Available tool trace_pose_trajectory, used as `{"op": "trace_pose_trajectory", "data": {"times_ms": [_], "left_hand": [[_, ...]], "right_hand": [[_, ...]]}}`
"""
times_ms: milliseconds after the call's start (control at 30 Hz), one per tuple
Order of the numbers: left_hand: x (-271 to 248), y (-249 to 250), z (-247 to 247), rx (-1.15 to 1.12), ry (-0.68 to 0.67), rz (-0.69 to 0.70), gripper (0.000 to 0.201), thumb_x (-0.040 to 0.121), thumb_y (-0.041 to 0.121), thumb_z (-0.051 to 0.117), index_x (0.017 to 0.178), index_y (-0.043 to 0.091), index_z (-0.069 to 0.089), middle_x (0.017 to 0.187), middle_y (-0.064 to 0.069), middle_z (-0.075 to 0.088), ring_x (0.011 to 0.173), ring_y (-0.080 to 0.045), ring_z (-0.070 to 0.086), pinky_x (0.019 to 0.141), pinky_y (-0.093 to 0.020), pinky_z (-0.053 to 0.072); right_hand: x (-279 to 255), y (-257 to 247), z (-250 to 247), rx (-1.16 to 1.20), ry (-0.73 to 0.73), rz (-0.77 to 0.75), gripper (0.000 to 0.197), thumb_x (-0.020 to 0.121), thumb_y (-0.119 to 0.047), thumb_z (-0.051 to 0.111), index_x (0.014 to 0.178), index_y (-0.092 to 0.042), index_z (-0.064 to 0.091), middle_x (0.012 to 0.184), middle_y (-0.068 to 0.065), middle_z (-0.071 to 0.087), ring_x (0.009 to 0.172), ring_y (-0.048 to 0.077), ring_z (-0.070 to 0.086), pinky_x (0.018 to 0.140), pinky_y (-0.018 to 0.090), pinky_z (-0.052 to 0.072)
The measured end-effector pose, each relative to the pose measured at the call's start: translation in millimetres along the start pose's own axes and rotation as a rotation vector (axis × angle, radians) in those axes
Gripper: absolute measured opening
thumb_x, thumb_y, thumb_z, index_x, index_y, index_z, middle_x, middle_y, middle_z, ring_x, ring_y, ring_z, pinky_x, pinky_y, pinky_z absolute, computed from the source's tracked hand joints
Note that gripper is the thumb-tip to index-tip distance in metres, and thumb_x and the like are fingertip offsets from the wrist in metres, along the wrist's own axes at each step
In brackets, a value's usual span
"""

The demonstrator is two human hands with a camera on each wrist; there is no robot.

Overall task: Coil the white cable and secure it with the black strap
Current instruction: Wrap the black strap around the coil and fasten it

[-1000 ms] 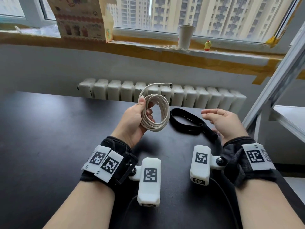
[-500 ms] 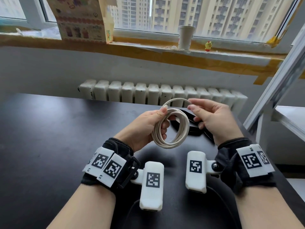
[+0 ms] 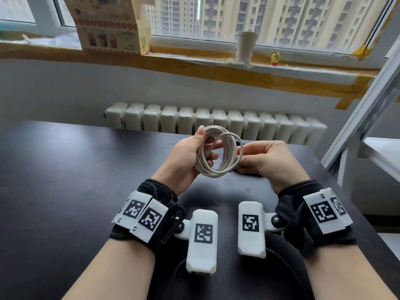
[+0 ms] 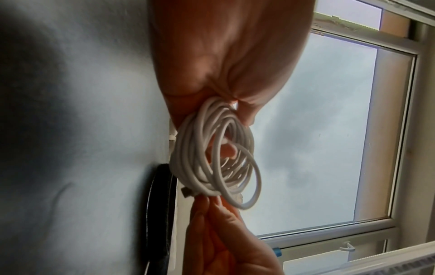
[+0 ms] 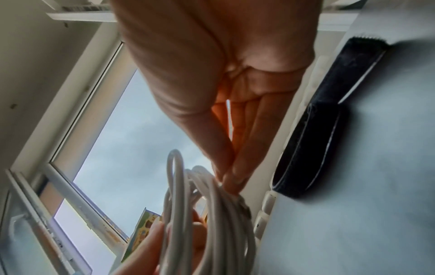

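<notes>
The white cable (image 3: 218,154) is wound into a coil of several loops and held above the black table (image 3: 65,180). My left hand (image 3: 190,156) grips the coil's left side, thumb on top and fingers through the loops. My right hand (image 3: 259,159) pinches the coil's right side at the fingertips, near the cable's plug end (image 4: 187,193). The coil (image 4: 216,158) shows close up in the left wrist view, and the coil (image 5: 212,214) shows again in the right wrist view. The black strap (image 5: 329,121) lies looped on the table beyond my right hand, mostly hidden in the head view.
A white radiator (image 3: 216,120) runs behind the table's far edge. On the windowsill stand a printed carton (image 3: 108,24), a paper cup (image 3: 245,47) and a small yellow figure (image 3: 275,58). A white shelf frame (image 3: 368,105) rises at the right.
My right hand came over from the strap side and took hold of the coil's right edge. The loose plug end that arched above the coil is now folded in against it.
</notes>
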State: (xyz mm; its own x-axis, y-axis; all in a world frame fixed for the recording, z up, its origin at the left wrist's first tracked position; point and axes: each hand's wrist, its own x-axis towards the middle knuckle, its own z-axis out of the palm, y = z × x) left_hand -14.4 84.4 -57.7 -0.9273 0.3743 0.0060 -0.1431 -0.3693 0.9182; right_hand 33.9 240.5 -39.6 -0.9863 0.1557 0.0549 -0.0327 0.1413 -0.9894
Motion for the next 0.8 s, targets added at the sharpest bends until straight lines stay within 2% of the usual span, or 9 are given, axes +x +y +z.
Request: {"op": "trace_pose_trajectory", "data": {"times_ms": [67, 133, 233, 300, 367, 433, 533, 633, 800], "left_hand": [[0.2, 0.8, -0.3, -0.026, 0.009, 0.008, 0.038, 0.099, 0.034, 0.035, 0.102, 0.007, 0.062, 0.094, -0.012, 0.067, 0.049, -0.008, 0.050, 0.050, -0.020, 0.044], [0.3, 2.0, -1.0, -0.050, 0.035, 0.011, 0.035, 0.100, 0.033, 0.035, 0.092, 0.009, 0.061, 0.084, -0.009, 0.064, 0.047, -0.008, 0.046, 0.048, -0.019, 0.043], [0.4, 2.3, -1.7, -0.053, 0.049, 0.011, 0.037, 0.100, 0.033, 0.036, 0.089, 0.007, 0.059, 0.071, -0.004, 0.056, 0.046, -0.007, 0.044, 0.048, -0.018, 0.043], [-0.2, 1.8, -1.2, -0.042, 0.035, -0.002, 0.038, 0.099, 0.034, 0.036, 0.086, 0.006, 0.058, 0.061, 0.000, 0.051, 0.045, -0.007, 0.042, 0.047, -0.018, 0.042], [-1.4, 2.1, 0.1, -0.035, 0.015, -0.023, 0.037, 0.099, 0.035, 0.038, 0.085, 0.006, 0.058, 0.056, 0.003, 0.047, 0.044, -0.008, 0.041, 0.047, -0.019, 0.041], [-3.3, 3.8, 1.8, -0.053, -0.020, -0.044, 0.037, 0.098, 0.035, 0.038, 0.085, 0.006, 0.057, 0.053, 0.003, 0.043, 0.044, -0.008, 0.039, 0.045, -0.019, 0.040], [-5.3, 6.4, 2.4, -0.127, -0.080, -0.074, 0.038, 0.098, 0.036, 0.037, 0.082, 0.007, 0.056, 0.053, 0.004, 0.038, 0.045, -0.008, 0.035, 0.044, -0.018, 0.036], [-6.7, 7.1, 3.3, -0.191, -0.117, -0.109, 0.039, 0.098, 0.037, 0.036, 0.081, 0.007, 0.056, 0.054, 0.004, 0.036, 0.045, -0.008, 0.032, 0.044, -0.018, 0.034], [-5.2, 4.6, 5.3, -0.133, -0.086, -0.093, 0.037, 0.098, 0.033, 0.036, 0.086, 0.007, 0.059, 0.056, 0.000, 0.046, 0.048, -0.011, 0.042, 0.055, -0.023, 0.046]], "right_hand": [[1.7, 0.4, 1.8, 0.035, -0.011, 0.018, 0.017, 0.080, 0.004, 0.062, 0.071, -0.008, 0.071, 0.058, 0.003, 0.070, 0.054, 0.011, 0.066, 0.061, 0.020, 0.056], [2.1, -2.6, 1.1, 0.100, -0.021, 0.045, 0.010, 0.084, -0.012, 0.063, 0.079, -0.007, 0.069, 0.062, 0.005, 0.072, 0.058, 0.012, 0.069, 0.061, 0.020, 0.057], [1.9, -5.9, -2.1, 0.132, -0.050, 0.066, 0.039, 0.066, -0.043, 0.066, 0.084, -0.009, 0.069, 0.071, 0.011, 0.072, 0.063, 0.017, 0.070, 0.062, 0.022, 0.058], [-0.3, -4.8, -0.7, 0.061, -0.055, 0.029, 0.034, 0.067, -0.040, 0.069, 0.083, -0.011, 0.069, 0.073, 0.010, 0.071, 0.061, 0.015, 0.068, 0.061, 0.022, 0.057], [-0.7, -2.5, 0.1, 0.027, -0.023, 0.015, 0.019, 0.074, -0.026, 0.071, 0.081, -0.009, 0.069, 0.070, 0.008, 0.069, 0.055, 0.011, 0.065, 0.056, 0.020, 0.055], [-0.1, -1.4, -1.5, 0.049, -0.022, 0.031, 0.013, 0.072, -0.020, 0.072, 0.077, -0.009, 0.067, 0.069, 0.007, 0.068, 0.053, 0.010, 0.064, 0.053, 0.018, 0.053], [0.0, -4.8, -4.7, 0.136, -0.077, 0.088, 0.021, 0.059, -0.026, 0.073, 0.071, -0.014, 0.061, 0.077, 0.006, 0.069, 0.056, 0.012, 0.065, 0.048, 0.016, 0.049], [-0.6, -6.1, -3.9, 0.257, -0.184, 0.121, 0.023, 0.060, -0.026, 0.070, 0.073, -0.013, 0.055, 0.088, 0.014, 0.072, 0.050, 0.010, 0.059, 0.042, 0.015, 0.045], [-0.6, -10.9, 0.0, 0.284, -0.123, 0.080, 0.013, 0.073, -0.014, 0.064, 0.073, -0.012, 0.051, 0.061, 0.007, 0.068, 0.039, 0.008, 0.044, 0.038, 0.017, 0.039]]}}
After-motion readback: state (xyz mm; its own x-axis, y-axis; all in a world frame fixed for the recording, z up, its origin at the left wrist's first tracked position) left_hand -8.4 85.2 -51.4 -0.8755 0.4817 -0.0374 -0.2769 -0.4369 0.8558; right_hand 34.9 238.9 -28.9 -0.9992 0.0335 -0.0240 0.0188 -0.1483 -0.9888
